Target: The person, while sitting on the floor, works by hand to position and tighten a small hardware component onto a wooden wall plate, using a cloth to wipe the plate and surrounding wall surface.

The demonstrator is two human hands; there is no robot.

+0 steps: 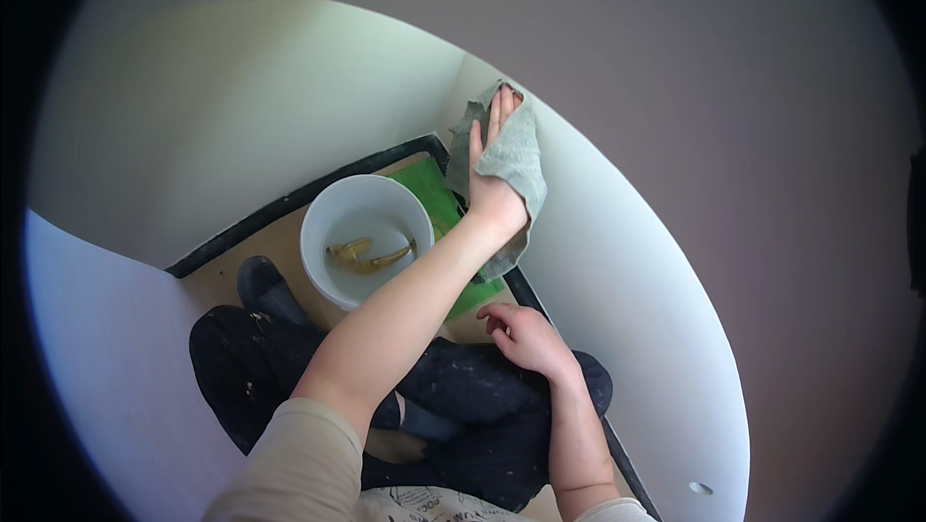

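My left hand (494, 175) reaches up and to the right. It presses a grey-green cloth (519, 157) flat against the white wall (598, 242), with the fingers stretched upward and the thumb apart. One part of the cloth folds over the side of the hand and hangs down past the wrist. My right hand (529, 337) rests by my right knee, fingers loosely bent and holding nothing. Below my left forearm stands a white bucket (313, 223). In it lie yellow-brown curved pieces (371, 260), in what looks like water; their kind is unclear.
Dark tape or trim (299, 196) runs along the foot of the walls. A green sheet (417, 178) lies on the brown floor covering (214, 283) beside the bucket. My crossed legs in dark trousers (482, 387) fill the near floor. Another pale wall (116, 358) rises at the left.
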